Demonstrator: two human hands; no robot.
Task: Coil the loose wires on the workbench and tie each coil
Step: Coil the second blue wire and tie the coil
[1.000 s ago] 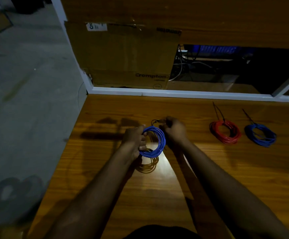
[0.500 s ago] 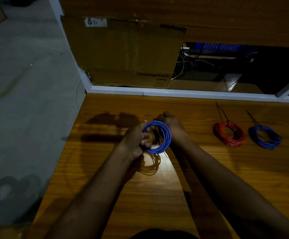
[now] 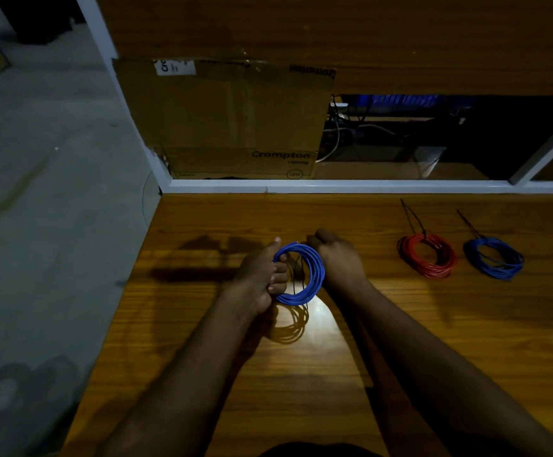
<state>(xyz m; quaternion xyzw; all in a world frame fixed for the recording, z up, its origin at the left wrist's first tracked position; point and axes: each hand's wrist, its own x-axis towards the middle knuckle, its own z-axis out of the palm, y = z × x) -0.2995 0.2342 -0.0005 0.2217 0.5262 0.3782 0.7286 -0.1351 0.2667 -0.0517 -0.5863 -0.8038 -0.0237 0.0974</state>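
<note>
A blue wire coil point(image 3: 311, 275) stands upright just above the wooden workbench point(image 3: 400, 324), held between both hands. My left hand point(image 3: 258, 275) grips the coil's left side, thumb over the top and fingers curled through the ring. My right hand point(image 3: 337, 258) is curled behind the coil's right side at its top; a thin dark tie hangs down inside the ring. What the right fingers pinch is hidden. At the right lie a red coil point(image 3: 428, 257) and a second blue coil point(image 3: 496, 258), each with a dark tie tail pointing away.
A white frame rail point(image 3: 334, 186) bounds the bench's far edge, with a cardboard box point(image 3: 229, 117) and dark cables behind it. The bench's left edge drops to a grey concrete floor point(image 3: 47, 192).
The coil has turned slightly more upright in my hands. My right hand has shifted from the coil's top toward its right side. The coils at the right have not moved.
</note>
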